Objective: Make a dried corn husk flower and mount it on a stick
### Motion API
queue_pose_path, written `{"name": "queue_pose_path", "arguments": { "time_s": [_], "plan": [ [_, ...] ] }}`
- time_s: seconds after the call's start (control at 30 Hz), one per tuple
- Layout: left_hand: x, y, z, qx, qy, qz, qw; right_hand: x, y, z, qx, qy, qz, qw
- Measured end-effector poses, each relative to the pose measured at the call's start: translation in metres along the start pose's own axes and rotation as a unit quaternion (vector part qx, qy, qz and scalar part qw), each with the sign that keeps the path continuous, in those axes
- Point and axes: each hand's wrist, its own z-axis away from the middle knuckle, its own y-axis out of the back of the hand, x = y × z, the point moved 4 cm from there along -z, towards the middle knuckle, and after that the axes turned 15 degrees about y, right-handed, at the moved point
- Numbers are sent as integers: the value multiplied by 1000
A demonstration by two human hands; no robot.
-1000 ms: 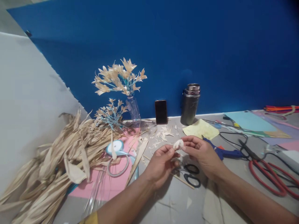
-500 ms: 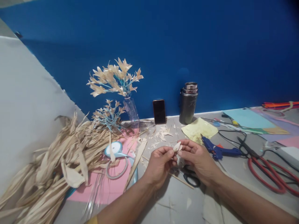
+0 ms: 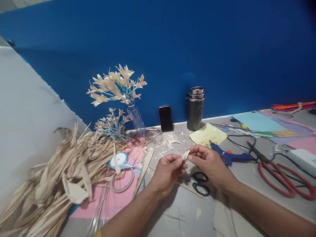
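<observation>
A small pale corn husk petal (image 3: 185,155) is pinched between the thumb and fingers of my left hand (image 3: 170,169), over the middle of the table. My right hand (image 3: 209,164) meets it from the other side, thumb and forefinger closed at the petal's upper right edge. Black-handled scissors (image 3: 201,189) lie just below my right hand, their blades partly hidden. Husk scraps (image 3: 171,141) are scattered behind both hands. A long husk strip (image 3: 145,164) lies left of my left hand.
Left is a heap of dried corn husks (image 3: 49,171), with husk flowers (image 3: 116,85) in a clear bottle behind. A phone (image 3: 165,119) and a steel flask (image 3: 195,108) stand by the wall. Rightward lie a blue glue gun (image 3: 232,156), its cord and red-handled scissors (image 3: 276,177).
The petal has turned slightly between my fingers and looks narrower. My right hand has shifted a little, showing more of the black scissors' handles. The camera view has moved slightly.
</observation>
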Motion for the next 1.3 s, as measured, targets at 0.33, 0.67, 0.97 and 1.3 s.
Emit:
{"name": "queue_pose_path", "arguments": {
  "time_s": [0.33, 0.67, 0.97, 1.3],
  "plan": [
    [45, -19, -67, 11, 49, -37, 998, -15, 125, -23, -148, 108, 659, 730],
    [30, -24, -129, -11, 14, -36, 999, 17, 139, -8, -212, 122, 656, 714],
    [32, -22, -134, -1, -77, -54, 996, 21, 157, -17, -218, 124, 647, 720],
    [27, -22, -133, 43, -138, -81, 986, 7, 136, -10, -227, 229, 495, 806]
  ]
}}
